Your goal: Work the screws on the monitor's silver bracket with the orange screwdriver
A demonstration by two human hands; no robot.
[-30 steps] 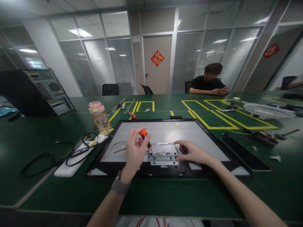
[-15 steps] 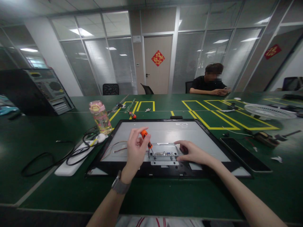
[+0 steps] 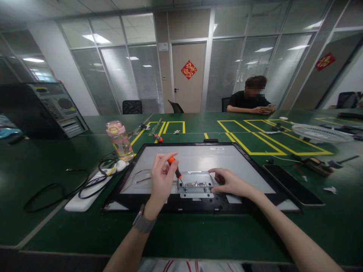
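Observation:
My left hand (image 3: pixel 161 176), wearing a watch, has its fingers round an orange and black screwdriver (image 3: pixel 172 163). The screwdriver leans, with its shaft reaching down to the left part of a metal bracket (image 3: pixel 195 178) that has a row of connector ports. My right hand (image 3: pixel 231 182) pinches the bracket's right side between thumb and fingers. Under the bracket lies a large flat display panel (image 3: pixel 193 156) with a black frame and a grey back. Thin wires (image 3: pixel 139 177) run across the panel left of the bracket. Whatever the screwdriver tip touches is too small to make out.
Left of the panel stand a pink bottle (image 3: pixel 120 141), a white power strip (image 3: pixel 82 200) with black cables, and a computer case (image 3: pixel 53 109). A black phone-like slab (image 3: pixel 292 185) and a white fan grille (image 3: pixel 321 133) are on the right. A person (image 3: pixel 249 98) sits across the green table.
My left hand and the screwdriver have shifted slightly to the left, and the handle has tilted a little more. My right hand stays on the bracket's side.

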